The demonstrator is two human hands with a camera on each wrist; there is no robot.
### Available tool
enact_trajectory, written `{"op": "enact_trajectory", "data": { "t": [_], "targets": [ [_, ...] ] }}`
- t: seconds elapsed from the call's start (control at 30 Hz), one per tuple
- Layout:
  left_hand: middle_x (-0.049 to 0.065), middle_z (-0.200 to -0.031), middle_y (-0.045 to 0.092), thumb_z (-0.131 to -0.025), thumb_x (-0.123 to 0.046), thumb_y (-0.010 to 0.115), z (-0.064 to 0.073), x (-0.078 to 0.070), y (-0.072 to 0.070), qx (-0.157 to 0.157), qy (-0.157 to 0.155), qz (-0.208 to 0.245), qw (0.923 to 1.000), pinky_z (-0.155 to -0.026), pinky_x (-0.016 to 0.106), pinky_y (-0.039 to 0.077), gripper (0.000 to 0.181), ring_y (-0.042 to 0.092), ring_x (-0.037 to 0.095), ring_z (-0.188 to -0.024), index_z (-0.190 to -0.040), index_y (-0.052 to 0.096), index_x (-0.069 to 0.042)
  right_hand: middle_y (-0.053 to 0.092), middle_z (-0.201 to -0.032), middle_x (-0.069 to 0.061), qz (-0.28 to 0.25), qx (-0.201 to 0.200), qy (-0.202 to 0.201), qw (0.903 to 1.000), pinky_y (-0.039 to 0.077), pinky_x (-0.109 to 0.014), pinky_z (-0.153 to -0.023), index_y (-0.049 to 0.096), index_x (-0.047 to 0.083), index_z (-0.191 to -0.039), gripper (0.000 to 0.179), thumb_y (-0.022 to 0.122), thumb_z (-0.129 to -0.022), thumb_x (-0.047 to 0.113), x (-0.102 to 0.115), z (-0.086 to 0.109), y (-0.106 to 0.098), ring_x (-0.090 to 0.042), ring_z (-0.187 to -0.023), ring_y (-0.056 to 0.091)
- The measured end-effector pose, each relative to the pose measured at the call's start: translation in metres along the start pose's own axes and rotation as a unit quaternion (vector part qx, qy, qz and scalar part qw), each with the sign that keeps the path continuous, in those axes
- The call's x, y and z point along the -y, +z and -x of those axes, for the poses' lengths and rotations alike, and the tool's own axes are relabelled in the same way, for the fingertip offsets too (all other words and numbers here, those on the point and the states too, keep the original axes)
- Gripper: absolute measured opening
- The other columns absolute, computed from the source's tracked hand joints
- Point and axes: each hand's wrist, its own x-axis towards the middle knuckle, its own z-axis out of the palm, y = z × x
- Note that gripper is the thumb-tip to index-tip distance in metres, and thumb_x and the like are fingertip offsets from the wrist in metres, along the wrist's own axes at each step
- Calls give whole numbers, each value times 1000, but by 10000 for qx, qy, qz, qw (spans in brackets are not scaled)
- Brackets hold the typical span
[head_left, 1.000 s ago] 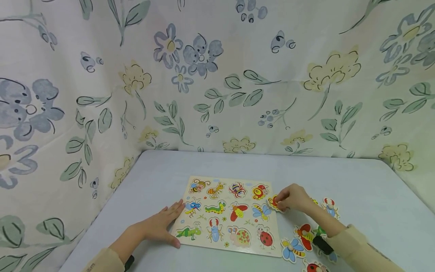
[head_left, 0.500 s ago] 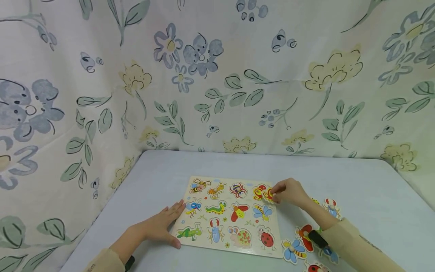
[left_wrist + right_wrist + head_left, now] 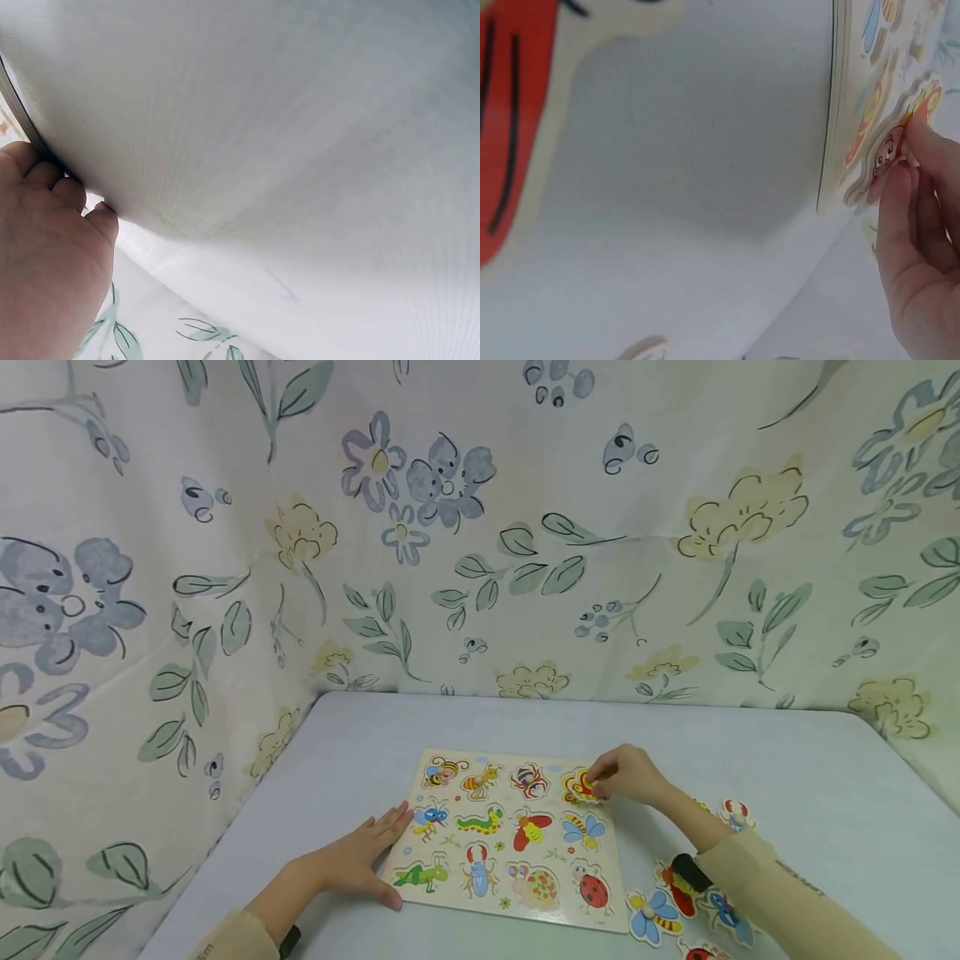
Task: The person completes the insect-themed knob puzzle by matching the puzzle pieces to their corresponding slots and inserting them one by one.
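Observation:
A pale wooden puzzle board with pictures of insects and other small creatures lies on the table. My left hand rests at its left edge with the fingers spread; in the left wrist view that hand touches the board's side. Between thumb and fingers my right hand pinches a red and yellow butterfly puzzle piece. The piece is tilted over the matching butterfly picture in the board's far right corner, overlapping it in the head view. Part of the piece is hidden behind the fingers.
Loose puzzle pieces lie right of the board: a blue-winged dragonfly, a red-winged bug, a blue-winged insect, a ladybird and a stag beetle, some partly under the right forearm. Floral cloth hangs behind the table.
My right hand has carried the butterfly piece left, from beside the board's right edge to over the butterfly picture. The left hand has stayed at the board's edge.

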Motion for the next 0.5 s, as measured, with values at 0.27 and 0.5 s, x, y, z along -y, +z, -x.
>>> {"op": "enact_trajectory", "data": {
  "t": [0.27, 0.5],
  "targets": [
    [18, -161, 7, -67, -56, 80, 0, 0, 0, -13, -11, -59, 10000, -116, 58, 11, 122, 11, 37, -146, -154, 15, 0, 68, -74, -4, 323, 166, -401, 9985, 52, -26, -55, 71, 0, -76, 9, 72, -77, -10, 5, -6, -3, -13, -62, 59],
    [18, -161, 6, -68, -55, 80, 1, -2, -1, 27, -21, 3, 10000, -116, 58, 11, 122, 11, 37, -146, -154, 14, 1, 69, -76, -8, 480, 301, -571, 9968, 53, -25, -57, 72, 0, -77, 10, 70, -79, -9, 3, -14, 0, -12, -65, 60]
  ]
}}
